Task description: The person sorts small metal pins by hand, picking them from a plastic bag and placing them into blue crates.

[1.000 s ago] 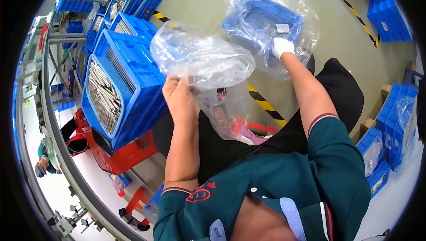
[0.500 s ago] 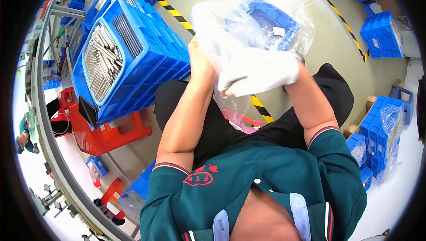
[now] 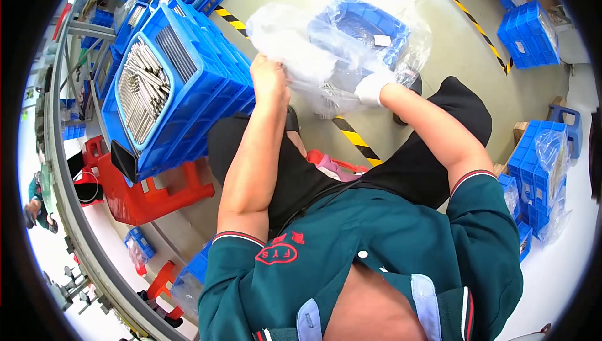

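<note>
A clear plastic bag (image 3: pixel 313 71) is stretched between my hands above the floor, its left end bunched and whitish. My bare left hand (image 3: pixel 269 79) has its fingers closed on the bag's near left side. My right hand (image 3: pixel 374 87), in a white glove, pinches the other side of the plastic; its fingertips are partly hidden. Just beyond the bag, a blue crate (image 3: pixel 398 26) lined with clear plastic stands on the floor. What lies inside its liner is hard to make out.
At my left, stacked blue crates (image 3: pixel 216 71) hold many metal rods (image 3: pixel 143 84), beside a red stool (image 3: pixel 135 200). More blue crates (image 3: pixel 536 175) stand at the right. Yellow-black tape (image 3: pixel 357 140) marks the floor. Something pink (image 3: pixel 332 166) lies between my legs.
My gloved right hand has moved left and away from the bag's near middle, drawing the plastic out between my hands. My left hand has shifted slightly left, still gripping the bag.
</note>
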`<act>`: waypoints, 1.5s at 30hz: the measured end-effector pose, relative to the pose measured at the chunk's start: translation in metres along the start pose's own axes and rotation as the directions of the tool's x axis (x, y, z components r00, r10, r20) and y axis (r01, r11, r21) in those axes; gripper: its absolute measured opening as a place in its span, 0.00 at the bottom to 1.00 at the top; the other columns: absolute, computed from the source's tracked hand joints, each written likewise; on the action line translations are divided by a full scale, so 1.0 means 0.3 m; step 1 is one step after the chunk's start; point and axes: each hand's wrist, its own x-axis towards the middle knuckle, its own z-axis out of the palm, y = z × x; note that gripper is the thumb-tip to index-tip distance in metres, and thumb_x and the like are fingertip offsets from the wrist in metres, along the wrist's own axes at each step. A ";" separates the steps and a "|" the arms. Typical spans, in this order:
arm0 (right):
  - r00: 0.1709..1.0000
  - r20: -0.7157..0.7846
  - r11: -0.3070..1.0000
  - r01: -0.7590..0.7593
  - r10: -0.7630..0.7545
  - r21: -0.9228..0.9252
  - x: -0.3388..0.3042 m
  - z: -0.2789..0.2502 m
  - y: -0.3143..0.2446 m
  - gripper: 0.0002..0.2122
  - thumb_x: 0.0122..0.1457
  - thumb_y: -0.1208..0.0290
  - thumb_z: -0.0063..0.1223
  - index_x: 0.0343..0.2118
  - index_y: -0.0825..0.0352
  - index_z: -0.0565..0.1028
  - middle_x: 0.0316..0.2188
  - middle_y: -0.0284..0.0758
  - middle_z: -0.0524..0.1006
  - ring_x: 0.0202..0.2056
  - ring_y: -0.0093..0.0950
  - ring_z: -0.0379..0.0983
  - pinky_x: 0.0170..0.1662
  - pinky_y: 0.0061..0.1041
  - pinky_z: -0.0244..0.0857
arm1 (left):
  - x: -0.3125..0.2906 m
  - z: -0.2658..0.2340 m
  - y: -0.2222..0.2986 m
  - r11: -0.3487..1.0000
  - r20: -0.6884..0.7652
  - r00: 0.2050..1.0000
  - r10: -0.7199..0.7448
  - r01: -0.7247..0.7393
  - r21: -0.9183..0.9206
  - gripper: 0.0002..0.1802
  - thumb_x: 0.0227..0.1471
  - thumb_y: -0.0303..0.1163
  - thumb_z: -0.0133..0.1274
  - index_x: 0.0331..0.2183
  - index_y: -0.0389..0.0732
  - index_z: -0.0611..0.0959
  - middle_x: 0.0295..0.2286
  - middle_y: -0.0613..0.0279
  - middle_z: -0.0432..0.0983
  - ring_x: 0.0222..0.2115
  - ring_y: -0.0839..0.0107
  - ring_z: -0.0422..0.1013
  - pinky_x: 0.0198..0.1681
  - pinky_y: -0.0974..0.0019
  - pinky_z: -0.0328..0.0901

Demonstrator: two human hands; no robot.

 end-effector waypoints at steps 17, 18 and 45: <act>0.955 -0.105 0.749 0.282 -0.276 0.599 0.377 -0.017 0.092 0.36 0.43 0.55 0.53 0.53 0.69 0.57 0.49 0.46 0.65 0.50 0.36 0.61 0.52 0.28 0.53 | -0.054 -0.327 -0.088 0.145 -0.305 0.939 0.156 0.283 0.948 0.23 0.47 0.42 0.49 0.41 0.35 0.70 0.31 0.47 0.73 0.31 0.53 0.70 0.33 0.57 0.64; 0.978 -0.183 0.798 0.191 -0.102 0.572 0.406 -0.018 0.093 0.35 0.44 0.56 0.53 0.53 0.69 0.56 0.49 0.46 0.65 0.50 0.35 0.61 0.52 0.28 0.53 | -0.104 -0.287 -0.032 -0.020 -0.341 0.932 0.127 0.346 0.938 0.23 0.46 0.42 0.51 0.40 0.36 0.70 0.33 0.45 0.72 0.35 0.50 0.69 0.36 0.56 0.63; 0.888 -0.112 0.790 -0.333 0.447 0.514 0.830 0.307 0.016 0.10 0.48 0.71 0.42 0.29 0.67 0.77 0.32 0.43 0.76 0.36 0.37 0.73 0.38 0.34 0.67 | 0.247 -0.140 0.017 0.819 0.004 0.826 -0.564 0.558 0.136 0.13 0.48 0.20 0.44 0.39 0.29 0.68 0.31 0.52 0.69 0.30 0.66 0.69 0.33 0.68 0.67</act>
